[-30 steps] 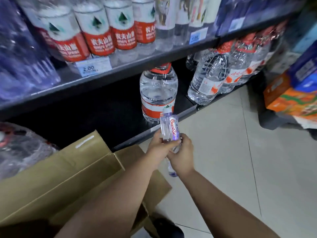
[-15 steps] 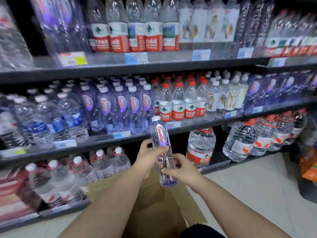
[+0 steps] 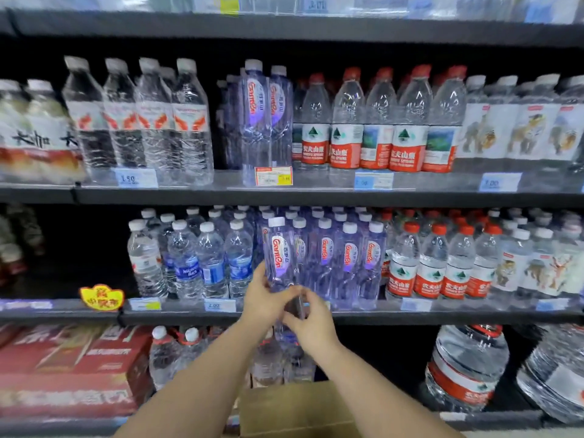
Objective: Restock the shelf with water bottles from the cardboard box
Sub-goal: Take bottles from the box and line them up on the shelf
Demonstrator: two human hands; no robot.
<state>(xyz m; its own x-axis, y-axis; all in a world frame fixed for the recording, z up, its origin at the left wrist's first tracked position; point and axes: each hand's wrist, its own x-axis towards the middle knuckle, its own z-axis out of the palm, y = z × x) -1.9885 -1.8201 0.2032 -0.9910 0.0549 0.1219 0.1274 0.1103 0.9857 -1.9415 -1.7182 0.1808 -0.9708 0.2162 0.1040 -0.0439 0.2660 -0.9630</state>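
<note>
A purple-tinted water bottle with a white cap and red lettering stands upright in front of the middle shelf. My left hand grips its lower left side. My right hand wraps its lower right part, fingers over the base. Behind it a row of matching purple bottles fills that shelf. A flap of the cardboard box shows at the bottom centre, under my forearms.
Clear blue-label bottles stand left of the purple row, red-label bottles to its right. The upper shelf holds taller bottles. Large jugs sit bottom right, red cartons bottom left.
My view has swung up from the floor and box to the shelves. Both hands have carried the purple bottle up and forward to the middle shelf's purple row.
</note>
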